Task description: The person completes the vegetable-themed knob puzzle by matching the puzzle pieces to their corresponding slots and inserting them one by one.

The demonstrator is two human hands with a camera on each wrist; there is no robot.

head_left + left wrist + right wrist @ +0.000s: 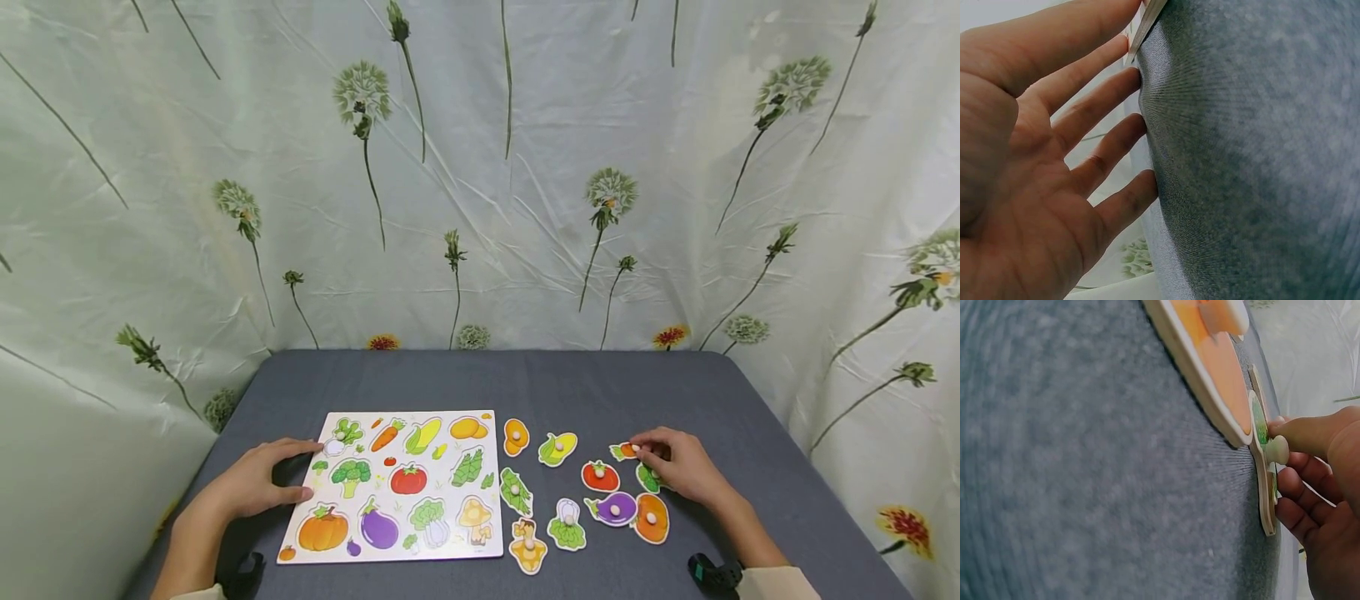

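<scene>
A white puzzle board (382,521) printed with vegetables lies on the table. My left hand (258,477) is at the board's left edge, thumb and index finger touching it. In the left wrist view its fingers (1094,159) are spread and nearly straight. My right hand (686,467) pinches a carrot puzzle piece (619,452) by its knob, thumb against index finger. Just below that hand, a green vegetable piece (647,477) is partly hidden by the fingers; its pale knob (1279,450) shows in the right wrist view. Beside it lies the orange pumpkin piece (651,529).
Other knobbed pieces lie right of the board: potato (516,429), corn (551,454), tomato (592,477), eggplant (622,507), cabbage (566,537), mushroom (528,560) and a green pod-like piece (513,487). A dandelion-patterned curtain (525,250) hangs behind the grey table (585,383).
</scene>
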